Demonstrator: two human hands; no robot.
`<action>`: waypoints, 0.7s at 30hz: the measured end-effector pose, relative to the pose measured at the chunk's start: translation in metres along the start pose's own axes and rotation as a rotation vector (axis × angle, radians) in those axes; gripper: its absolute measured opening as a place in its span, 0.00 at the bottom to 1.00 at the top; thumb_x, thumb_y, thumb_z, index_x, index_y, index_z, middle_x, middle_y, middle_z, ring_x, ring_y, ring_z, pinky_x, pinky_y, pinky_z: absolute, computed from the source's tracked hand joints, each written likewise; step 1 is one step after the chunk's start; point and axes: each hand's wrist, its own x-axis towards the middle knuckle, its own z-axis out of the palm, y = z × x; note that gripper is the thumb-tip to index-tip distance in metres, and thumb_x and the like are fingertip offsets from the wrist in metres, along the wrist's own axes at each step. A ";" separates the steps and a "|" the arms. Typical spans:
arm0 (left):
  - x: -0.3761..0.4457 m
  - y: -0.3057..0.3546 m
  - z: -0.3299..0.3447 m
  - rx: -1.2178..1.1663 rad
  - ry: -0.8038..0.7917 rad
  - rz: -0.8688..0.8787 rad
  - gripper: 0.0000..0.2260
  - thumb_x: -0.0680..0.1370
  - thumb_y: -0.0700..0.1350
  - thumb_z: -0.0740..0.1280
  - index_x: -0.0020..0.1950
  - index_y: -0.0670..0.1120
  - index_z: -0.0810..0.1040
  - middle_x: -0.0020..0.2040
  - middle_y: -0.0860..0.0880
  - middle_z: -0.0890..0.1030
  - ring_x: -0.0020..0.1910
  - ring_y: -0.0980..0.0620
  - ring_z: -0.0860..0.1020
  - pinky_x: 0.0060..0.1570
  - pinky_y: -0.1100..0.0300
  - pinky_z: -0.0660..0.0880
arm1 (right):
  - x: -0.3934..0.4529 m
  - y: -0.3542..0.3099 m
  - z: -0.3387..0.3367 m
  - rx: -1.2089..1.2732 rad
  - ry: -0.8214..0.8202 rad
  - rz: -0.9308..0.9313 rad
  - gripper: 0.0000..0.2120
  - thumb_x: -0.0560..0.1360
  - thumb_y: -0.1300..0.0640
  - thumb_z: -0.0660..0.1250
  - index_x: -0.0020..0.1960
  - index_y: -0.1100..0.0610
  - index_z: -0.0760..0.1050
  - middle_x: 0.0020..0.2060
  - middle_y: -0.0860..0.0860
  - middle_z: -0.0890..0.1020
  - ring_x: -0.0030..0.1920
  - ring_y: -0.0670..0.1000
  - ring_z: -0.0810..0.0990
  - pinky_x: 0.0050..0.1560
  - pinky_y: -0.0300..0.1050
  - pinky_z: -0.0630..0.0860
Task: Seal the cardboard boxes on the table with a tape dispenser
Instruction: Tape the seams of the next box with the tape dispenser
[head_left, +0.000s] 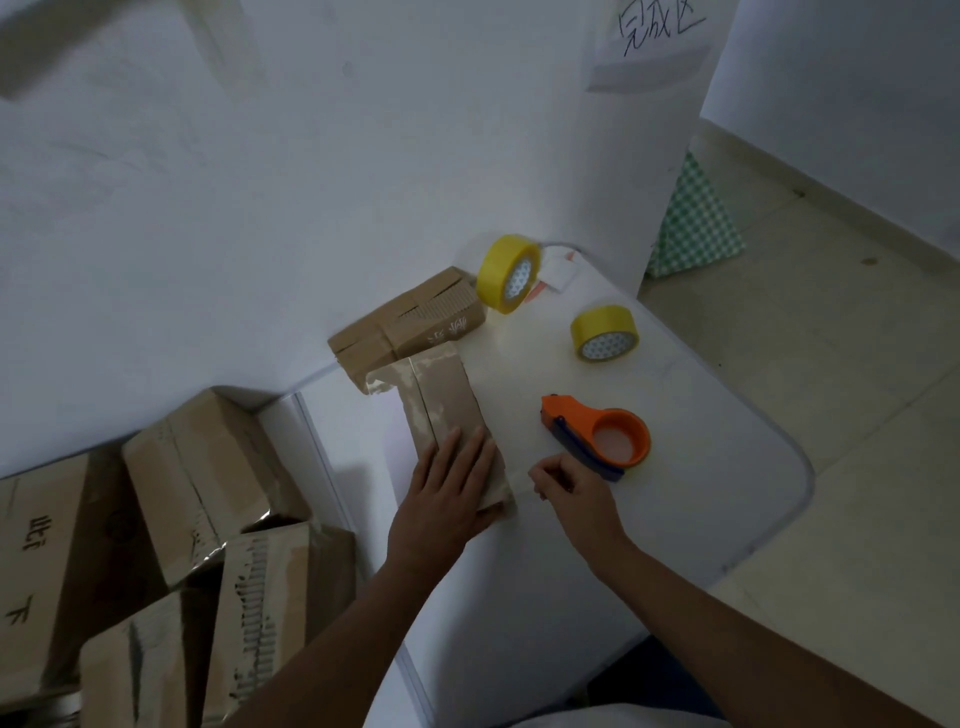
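Cardboard box (447, 405), scuffed and oblong, lies under the flat left hand (447, 493).

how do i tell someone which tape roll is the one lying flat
Start at the white table and find the orange dispenser near its middle. Just beyond it lies a yellow roll, flat on the tabletop. The other roll stands on edge farther back, by the wall.

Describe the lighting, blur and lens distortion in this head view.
Head view: dim, bluish light; soft shadows beside the cardboard box under the left hand; wide-angle bending of the table edge; handwritten sign and stacked boxes at the margins are blurred.
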 end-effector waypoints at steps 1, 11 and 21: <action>0.000 0.000 -0.002 -0.016 -0.016 -0.009 0.40 0.73 0.62 0.70 0.78 0.43 0.62 0.78 0.43 0.63 0.77 0.40 0.59 0.70 0.40 0.67 | 0.000 -0.001 0.000 -0.008 0.001 -0.006 0.05 0.78 0.58 0.66 0.43 0.55 0.77 0.34 0.46 0.79 0.37 0.40 0.77 0.42 0.32 0.74; 0.001 -0.009 -0.012 -0.111 -0.054 -0.005 0.36 0.78 0.67 0.59 0.79 0.47 0.61 0.79 0.48 0.62 0.78 0.45 0.58 0.71 0.45 0.65 | 0.009 0.005 0.008 -0.203 0.014 -0.195 0.10 0.79 0.57 0.64 0.40 0.49 0.70 0.33 0.43 0.74 0.35 0.42 0.73 0.38 0.34 0.70; 0.000 -0.008 -0.002 -0.068 0.027 0.040 0.33 0.79 0.64 0.61 0.78 0.46 0.63 0.78 0.46 0.64 0.78 0.41 0.58 0.72 0.43 0.62 | 0.034 0.021 0.023 -0.475 -0.023 -0.421 0.06 0.81 0.61 0.60 0.44 0.58 0.70 0.39 0.48 0.71 0.39 0.50 0.70 0.43 0.52 0.71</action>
